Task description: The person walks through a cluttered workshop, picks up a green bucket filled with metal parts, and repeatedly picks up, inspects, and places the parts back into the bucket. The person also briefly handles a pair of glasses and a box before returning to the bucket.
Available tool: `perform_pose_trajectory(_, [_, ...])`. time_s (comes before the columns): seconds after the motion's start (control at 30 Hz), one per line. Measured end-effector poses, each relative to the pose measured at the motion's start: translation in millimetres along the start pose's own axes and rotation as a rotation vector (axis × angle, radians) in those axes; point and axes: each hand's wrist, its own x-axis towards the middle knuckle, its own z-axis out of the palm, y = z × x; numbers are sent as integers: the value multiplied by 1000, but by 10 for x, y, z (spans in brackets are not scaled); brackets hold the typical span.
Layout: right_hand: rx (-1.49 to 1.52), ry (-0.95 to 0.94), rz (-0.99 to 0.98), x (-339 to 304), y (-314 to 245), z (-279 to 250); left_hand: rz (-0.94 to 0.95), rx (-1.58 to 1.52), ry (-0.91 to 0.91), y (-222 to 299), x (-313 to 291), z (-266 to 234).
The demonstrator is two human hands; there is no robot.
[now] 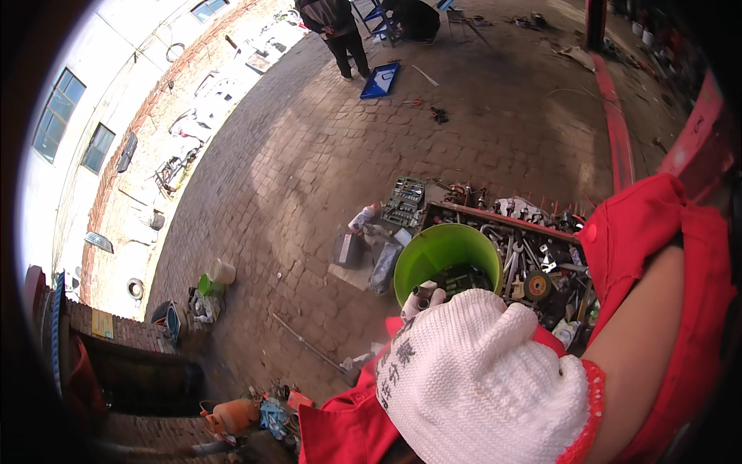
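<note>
My right hand (pixel 479 379), in a white knit glove with a red cuff, fills the near foreground, its back toward me. Its fingers are hidden, so what they do cannot be told. Beyond it only some gloved fingers of my left hand (pixel 436 298) show, closed on a dark metal socket (pixel 422 291) at the near rim of a green bucket (pixel 421 255). The right hand covers the rest of the left. Inside the bucket lie several dark cylindrical metal pieces (pixel 462 278), partly hidden by the glove.
A metal tray of tools (pixel 533 251) adjoins the bucket, with a grinding disc (pixel 537 286) among them. Behind is an open socket case (pixel 404 199); a dark jug (pixel 349 250) stands left. Farther off are a blue tray (pixel 380 80) and a standing person (pixel 334 31). A rod (pixel 309 342) lies on the paving.
</note>
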Motion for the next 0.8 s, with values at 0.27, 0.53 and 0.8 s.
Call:
perform_pose_trajectory(0.27, [21, 4, -32, -31, 22, -2, -623, -184, -16, 277, 137, -77])
perform_pose_trajectory(0.53, [8, -32, -83, -30, -33, 34, -693, -362, 19, 297, 85, -62])
perform_pose_trajectory(0.8, [20, -31, -148, -38, -24, -18, -626, -261, -21, 172, 50, -109])
